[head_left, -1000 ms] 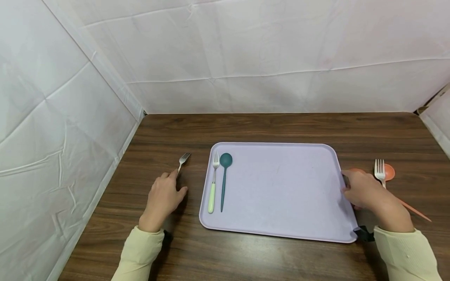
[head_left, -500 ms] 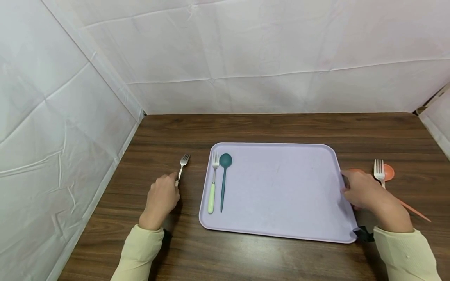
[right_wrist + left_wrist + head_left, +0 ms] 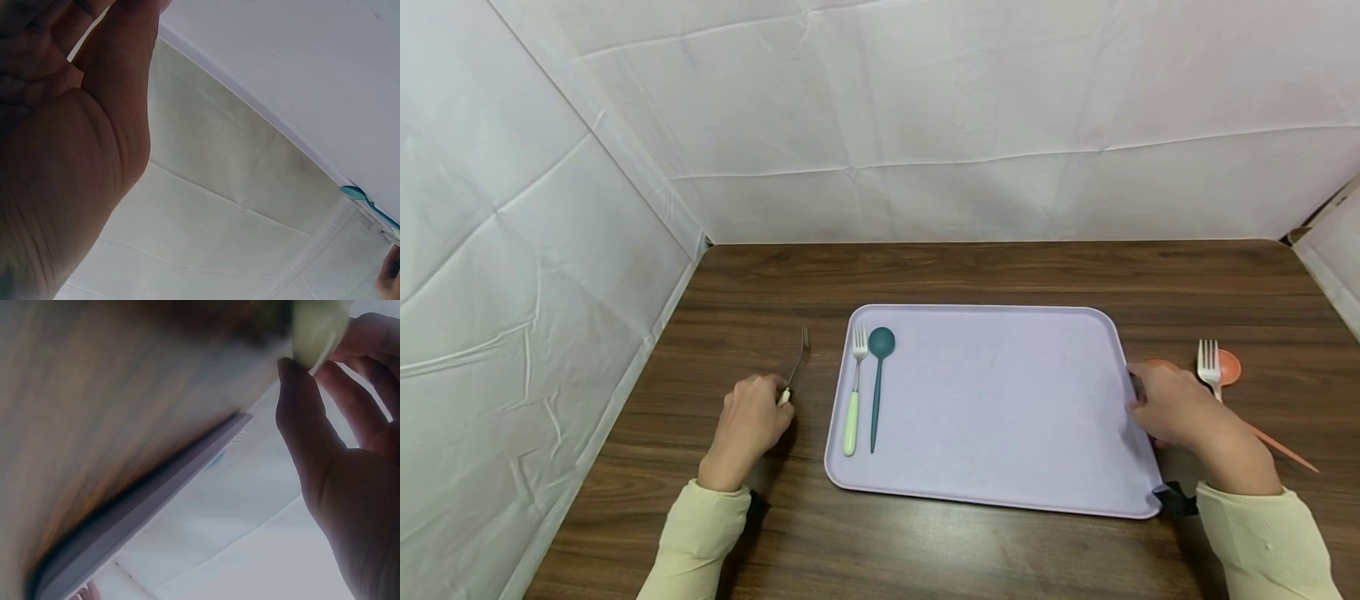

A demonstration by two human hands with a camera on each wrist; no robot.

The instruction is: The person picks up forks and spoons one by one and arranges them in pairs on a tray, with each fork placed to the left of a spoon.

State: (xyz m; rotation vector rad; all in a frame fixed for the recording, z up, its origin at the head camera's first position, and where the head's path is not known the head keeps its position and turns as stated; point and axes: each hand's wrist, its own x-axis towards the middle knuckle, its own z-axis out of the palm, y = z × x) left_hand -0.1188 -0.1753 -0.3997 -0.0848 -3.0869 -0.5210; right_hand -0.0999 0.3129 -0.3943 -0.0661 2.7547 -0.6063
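Note:
My left hand (image 3: 751,425) pinches a fork (image 3: 786,397) by its pale handle, left of the tray; the metal tines point away and stand edge-on. In the left wrist view, thumb and fingers close on that handle (image 3: 317,331). At the right rim of a lilac tray (image 3: 1000,408), my right hand (image 3: 1183,410) grips the edge, its lower fingers hidden. On the tray's left side lie a fork with a light green handle (image 3: 852,422) and a dark teal spoon (image 3: 882,342), side by side and roughly parallel.
Beyond my right hand, a fork (image 3: 1210,364) and an orange spoon (image 3: 1230,367) lie crossed on the brown wooden table (image 3: 970,275), partly behind the hand and wrist. Another orange piece (image 3: 1161,363) peeks out there. White sheeting (image 3: 925,108) hangs behind and at the left.
My left fingers have closed on the fork's handle and turned the fork edge-on, its tines swinging slightly right. The right hand and tray stay put.

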